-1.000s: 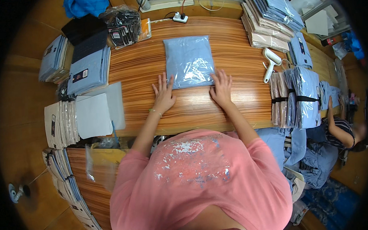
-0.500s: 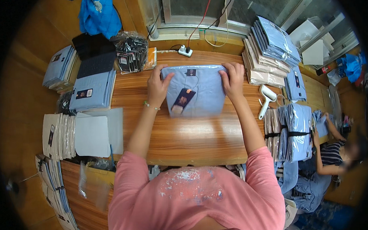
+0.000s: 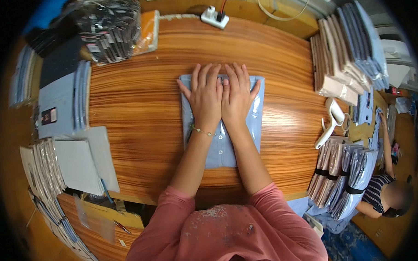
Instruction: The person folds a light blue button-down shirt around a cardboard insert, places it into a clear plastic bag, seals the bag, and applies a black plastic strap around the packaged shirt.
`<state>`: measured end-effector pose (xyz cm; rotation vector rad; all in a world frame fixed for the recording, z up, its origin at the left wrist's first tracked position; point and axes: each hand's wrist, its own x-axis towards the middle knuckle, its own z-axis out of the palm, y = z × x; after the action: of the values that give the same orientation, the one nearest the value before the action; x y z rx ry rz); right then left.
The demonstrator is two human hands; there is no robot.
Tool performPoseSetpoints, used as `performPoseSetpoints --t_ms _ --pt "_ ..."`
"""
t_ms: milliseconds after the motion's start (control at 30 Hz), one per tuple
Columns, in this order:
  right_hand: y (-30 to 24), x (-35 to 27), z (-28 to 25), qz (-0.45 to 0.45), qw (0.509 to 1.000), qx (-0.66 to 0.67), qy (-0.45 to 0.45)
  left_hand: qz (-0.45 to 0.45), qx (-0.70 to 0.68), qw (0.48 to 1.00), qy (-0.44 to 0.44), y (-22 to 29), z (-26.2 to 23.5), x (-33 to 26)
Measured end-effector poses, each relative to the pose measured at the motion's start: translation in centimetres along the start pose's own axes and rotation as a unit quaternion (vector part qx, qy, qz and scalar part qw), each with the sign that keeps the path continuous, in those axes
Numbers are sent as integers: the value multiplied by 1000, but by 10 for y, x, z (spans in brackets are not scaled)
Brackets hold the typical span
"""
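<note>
A: Where is the shirt, and how far is the work?

B: The folded light blue shirt (image 3: 221, 125) lies in a clear bag in the middle of the wooden table (image 3: 139, 114). The left hand (image 3: 206, 96) and the right hand (image 3: 235, 93) press flat on its upper half, side by side and touching, with the fingers stretched out and a little spread. They clamp nothing. I judge that the shirt is already folded and bagged, and the flattening is what goes on now. I cannot tell if the bag is closed.

A: Is there room to move it?

B: Yes. Bare wood is on the left and right of the shirt and also beyond it. The lower edge of the shirt is near the table edge in front of the person. The stacks of packed shirts (image 3: 342, 57) on the right, the white hand tool (image 3: 330, 121) and the grey sheets (image 3: 79, 165) on the left are all well apart from it.
</note>
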<state>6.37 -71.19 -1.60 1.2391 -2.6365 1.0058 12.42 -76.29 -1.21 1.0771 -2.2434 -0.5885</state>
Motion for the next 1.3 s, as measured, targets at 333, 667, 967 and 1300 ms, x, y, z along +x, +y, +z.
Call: performPoseSetpoints --t_ms 333,667,967,1300 --pt "6 13 9 29 999 12 -15 1 67 997 -49 -1 12 12" --pt "8 -2 17 21 1000 20 0 12 75 997 -35 -10 15 -4" --pt "-6 -6 -1 34 990 126 -60 43 -123 991 -31 -60 2 -3" --pt "64 -104 -100 -93 991 61 -77 166 139 954 -206 4 -56 -118"
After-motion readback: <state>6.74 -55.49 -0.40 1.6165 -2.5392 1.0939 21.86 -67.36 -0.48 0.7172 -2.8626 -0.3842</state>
